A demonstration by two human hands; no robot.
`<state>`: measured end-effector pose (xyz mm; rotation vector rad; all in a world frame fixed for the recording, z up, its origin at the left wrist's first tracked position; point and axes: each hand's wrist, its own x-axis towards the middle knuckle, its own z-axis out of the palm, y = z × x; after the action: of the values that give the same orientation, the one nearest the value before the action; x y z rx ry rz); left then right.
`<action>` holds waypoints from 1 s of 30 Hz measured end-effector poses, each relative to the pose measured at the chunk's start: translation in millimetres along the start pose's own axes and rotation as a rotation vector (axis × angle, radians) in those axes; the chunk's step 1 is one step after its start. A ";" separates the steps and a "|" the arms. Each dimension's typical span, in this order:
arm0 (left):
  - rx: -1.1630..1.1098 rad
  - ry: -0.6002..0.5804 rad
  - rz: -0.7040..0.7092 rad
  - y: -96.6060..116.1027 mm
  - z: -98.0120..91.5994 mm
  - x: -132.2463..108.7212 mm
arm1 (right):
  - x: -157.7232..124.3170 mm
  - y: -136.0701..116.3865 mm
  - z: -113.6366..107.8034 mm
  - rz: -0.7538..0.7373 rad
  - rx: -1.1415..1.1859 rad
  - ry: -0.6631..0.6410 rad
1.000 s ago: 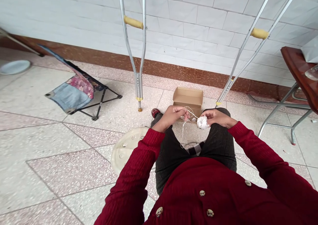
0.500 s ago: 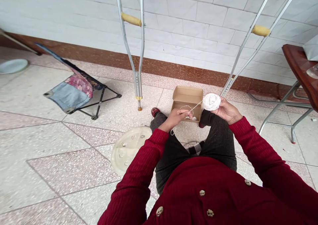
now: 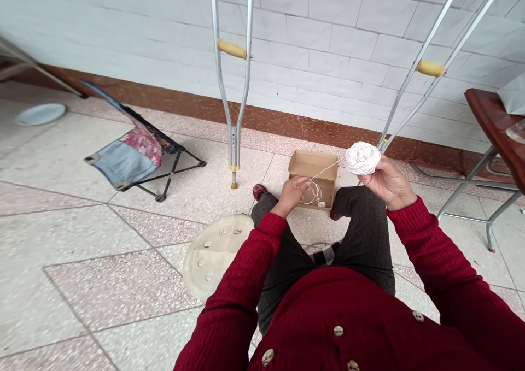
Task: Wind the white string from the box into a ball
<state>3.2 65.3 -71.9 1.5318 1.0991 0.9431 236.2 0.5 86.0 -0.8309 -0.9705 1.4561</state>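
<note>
My right hand (image 3: 388, 182) is raised and holds a ball of white twine (image 3: 362, 158) against its fingers. A taut strand of the twine (image 3: 324, 169) runs from the ball to my left hand (image 3: 292, 195), which pinches it between finger and thumb. Below that hand hang loose twine loops (image 3: 313, 195), in front of an open cardboard box (image 3: 311, 166) standing on the floor beyond my knees. My dark trousers and red sleeves fill the lower view.
Two metal crutches (image 3: 232, 70) (image 3: 418, 81) stand by the tiled wall. A folding seat (image 3: 135, 155) is at left, a pale disc with buttons (image 3: 217, 256) by my left knee, a plate (image 3: 40, 114) far left, and a brown-topped table (image 3: 492, 122) at right.
My right hand has carried the twine ball up and to the right, away from my left hand. The strand between them now stretches longer and tighter.
</note>
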 end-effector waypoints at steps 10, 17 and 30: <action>0.410 0.017 0.204 9.7 -13.2 12.8 | -5.6 -26.8 19.2 -0.039 -0.088 0.031; 0.038 0.218 0.055 -1.2 -27.7 9.6 | -4.3 -59.6 21.6 -0.142 -0.106 -0.002; -0.039 -0.083 -0.104 -15.8 22.7 15.6 | 9.2 -59.8 37.0 -0.122 -0.266 0.029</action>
<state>26.0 75.6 -91.4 1.4550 1.0846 0.8188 226.3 6.5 156.0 -0.9641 -1.1896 1.2237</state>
